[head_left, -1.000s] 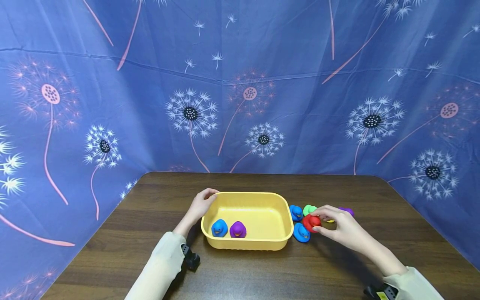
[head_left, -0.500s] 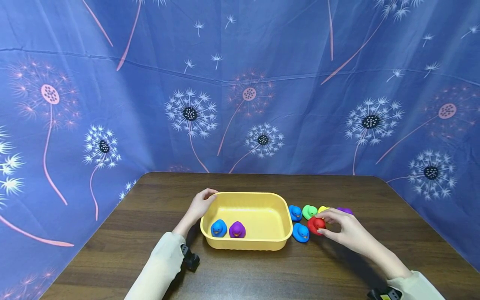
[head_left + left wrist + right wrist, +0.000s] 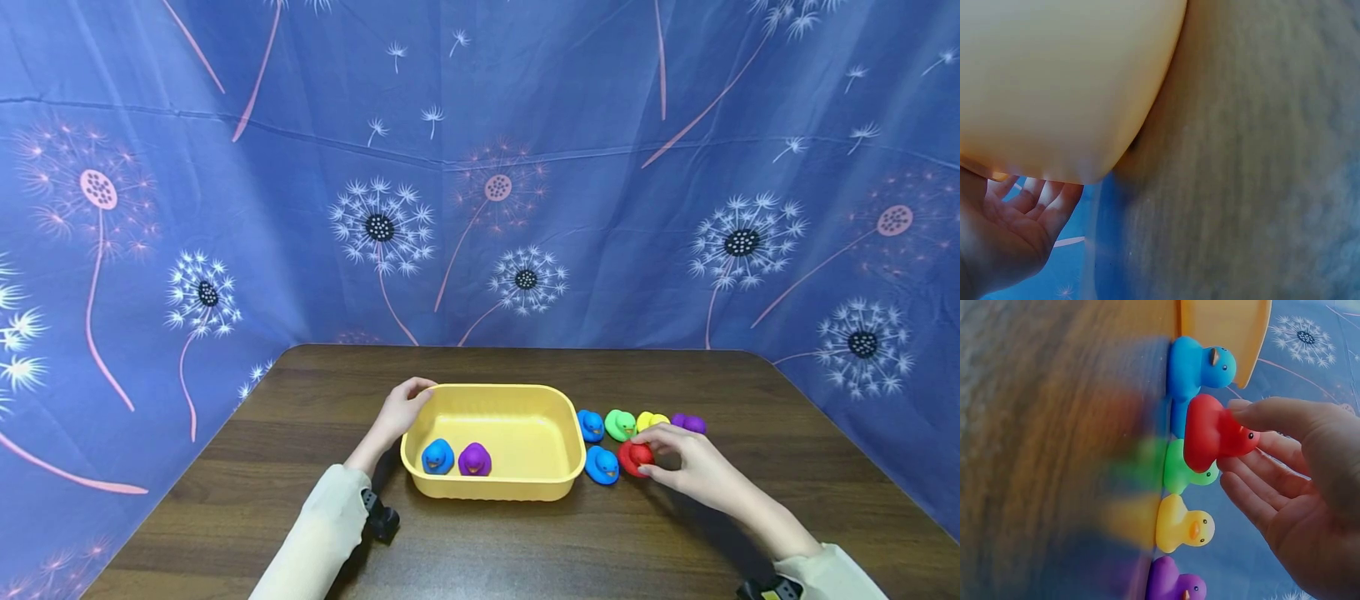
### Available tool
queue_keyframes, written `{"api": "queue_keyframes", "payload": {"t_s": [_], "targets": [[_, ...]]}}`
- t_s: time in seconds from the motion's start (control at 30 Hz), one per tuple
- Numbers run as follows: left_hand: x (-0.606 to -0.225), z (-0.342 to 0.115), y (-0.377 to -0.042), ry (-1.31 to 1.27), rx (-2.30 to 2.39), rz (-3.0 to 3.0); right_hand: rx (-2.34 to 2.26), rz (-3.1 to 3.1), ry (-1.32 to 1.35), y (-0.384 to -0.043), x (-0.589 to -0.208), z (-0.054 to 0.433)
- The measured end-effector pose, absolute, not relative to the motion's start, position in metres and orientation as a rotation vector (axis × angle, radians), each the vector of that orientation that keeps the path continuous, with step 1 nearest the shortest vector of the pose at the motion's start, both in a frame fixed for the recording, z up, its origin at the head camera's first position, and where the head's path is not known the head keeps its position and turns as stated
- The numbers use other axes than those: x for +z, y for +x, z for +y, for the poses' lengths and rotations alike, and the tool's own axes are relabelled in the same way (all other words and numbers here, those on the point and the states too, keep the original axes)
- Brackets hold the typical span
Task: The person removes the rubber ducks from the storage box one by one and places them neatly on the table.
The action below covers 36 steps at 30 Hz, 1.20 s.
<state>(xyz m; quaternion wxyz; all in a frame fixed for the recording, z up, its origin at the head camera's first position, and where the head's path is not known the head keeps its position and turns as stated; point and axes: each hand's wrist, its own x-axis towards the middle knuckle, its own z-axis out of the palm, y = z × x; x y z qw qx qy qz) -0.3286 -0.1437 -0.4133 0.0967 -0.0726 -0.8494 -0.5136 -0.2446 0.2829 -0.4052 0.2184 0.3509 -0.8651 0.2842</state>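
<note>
My right hand (image 3: pixel 693 467) pinches a red rubber duck (image 3: pixel 634 459) between thumb and fingers. The right wrist view has this red duck (image 3: pixel 1213 434) in front of a green duck (image 3: pixel 1178 467). One blue duck (image 3: pixel 602 465) sits just to its left; a yellow duck (image 3: pixel 651 420) is behind it. At the back left corner of a yellow plastic tub (image 3: pixel 491 490), my left hand (image 3: pixel 401 415) holds the rim, fingers over the edge. Inside the tub are a blue duck (image 3: pixel 437 457) and a purple duck (image 3: pixel 475 459).
Another blue duck (image 3: pixel 590 426) stands right beside the tub's right wall. A purple duck (image 3: pixel 688 423) ends the back row on the right. Everything rests on a brown wooden table (image 3: pixel 480 550), with a blue dandelion-print cloth (image 3: pixel 600 208) hanging behind.
The right hand has moved the red duck slightly right and toward the front, baring the green and yellow ducks behind. My left hand and the tub stay in place.
</note>
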Motion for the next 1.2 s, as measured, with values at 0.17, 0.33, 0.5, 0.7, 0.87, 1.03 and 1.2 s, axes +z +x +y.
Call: {"api": "queue_keyframes", "payload": {"t_s": [0.17,0.33,0.5,0.7,0.87,1.03,1.2], "targets": [[-0.4129,-0.1438,-0.3289,-0.215,-1.521,-2.517,0.800,-2.410,0.982,-0.2449,-0.4070,0.2841],[-0.4138,-0.1441,-0.3295,-0.208,-1.518,-2.525,0.824,-2.430,0.998,-0.2441,-0.4085,0.2856],[-0.4133,-0.1440,-0.3286,-0.193,-1.518,-2.535,0.813,-2.443,1.016,-0.2433,-0.4087,0.2880],[-0.4122,-0.1442,-0.3271,-0.200,-1.518,-2.535,0.781,-2.480,0.978,-0.2429,-0.4079,0.2897],[-0.4129,-0.1449,-0.3274,-0.211,-1.509,-2.534,0.770,-2.506,0.955,-0.2432,-0.4078,0.2902],[-0.4133,-0.1452,-0.3279,-0.205,-1.499,-2.537,0.761,-2.532,0.918,-0.2431,-0.4085,0.2897],[-0.4141,-0.1446,-0.3283,-0.196,-1.499,-2.540,0.769,-2.514,0.943,-0.2426,-0.4082,0.2903]]}}
